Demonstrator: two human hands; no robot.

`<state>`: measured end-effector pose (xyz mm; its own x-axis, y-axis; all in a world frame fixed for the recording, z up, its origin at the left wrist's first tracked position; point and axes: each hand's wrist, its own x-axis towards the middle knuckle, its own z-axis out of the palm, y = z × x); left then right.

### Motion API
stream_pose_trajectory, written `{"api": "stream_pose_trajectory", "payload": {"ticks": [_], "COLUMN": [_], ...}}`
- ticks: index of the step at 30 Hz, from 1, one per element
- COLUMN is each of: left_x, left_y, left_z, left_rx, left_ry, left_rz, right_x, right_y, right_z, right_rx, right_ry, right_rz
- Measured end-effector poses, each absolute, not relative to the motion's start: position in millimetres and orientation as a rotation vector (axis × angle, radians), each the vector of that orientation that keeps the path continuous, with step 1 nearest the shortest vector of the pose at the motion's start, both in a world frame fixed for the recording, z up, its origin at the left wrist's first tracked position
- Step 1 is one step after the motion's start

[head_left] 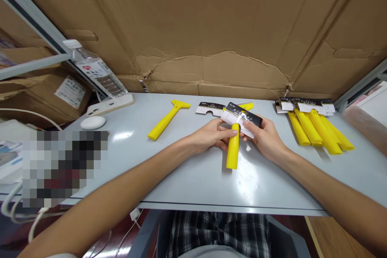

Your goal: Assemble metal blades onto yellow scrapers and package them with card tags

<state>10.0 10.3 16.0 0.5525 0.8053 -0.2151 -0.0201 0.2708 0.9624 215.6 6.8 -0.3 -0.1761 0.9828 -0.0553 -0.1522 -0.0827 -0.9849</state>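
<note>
Over the middle of the table, my left hand (211, 135) is closed on a yellow scraper (232, 151), its thumb on the upper handle. A black-and-white printed card (240, 119) covers the scraper's head, which is hidden. My right hand (267, 135) pinches the right side of that card, thumb on top. Behind them lie another printed card (208, 109) and a yellow scraper (248, 106), partly hidden by the held card. To the left rests a bare yellow scraper (165, 122) with its head pointing away.
At the right, several carded yellow scrapers (317, 131) lie in a pile. A plastic bottle (96, 68), a power strip (110, 105) and a white oval object (93, 122) are on the left. A large cardboard sheet (211, 28) stands behind the table (187, 181).
</note>
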Motion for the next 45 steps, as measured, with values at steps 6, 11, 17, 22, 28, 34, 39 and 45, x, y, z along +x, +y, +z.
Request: {"api": "stream_pose_trajectory", "payload": {"ticks": [6,11,17,22,28,34,39,45], "left_x": [11,13,13,14,13,11,5,3], "left_y": [11,7,6,8,9,8,9,9], "left_z": [15,17,17,18,18,16,19,23], "left_rx": [1.17,1.132,1.161,1.257,1.328,1.419,1.467,1.539], "left_ry": [0.855,0.897,0.836,0.798,0.792,0.831,0.804,0.798], "left_rz": [0.687,0.711,0.653,0.643,0.646,0.596,0.517,0.43], "right_x": [215,214,214,214,213,214,218,221], "right_y": [5,5,6,5,6,5,8,10], "right_z": [1,2,1,1,1,7,10,13], "right_rx": [-1.048,-1.054,-1.061,-1.069,-1.07,-1.056,-1.056,-1.059], "right_ry": [-1.179,-1.114,-1.049,-1.065,-1.053,-1.057,-1.053,-1.016], "right_rz": [1.458,1.422,1.396,1.389,1.394,1.422,1.394,1.361]}}
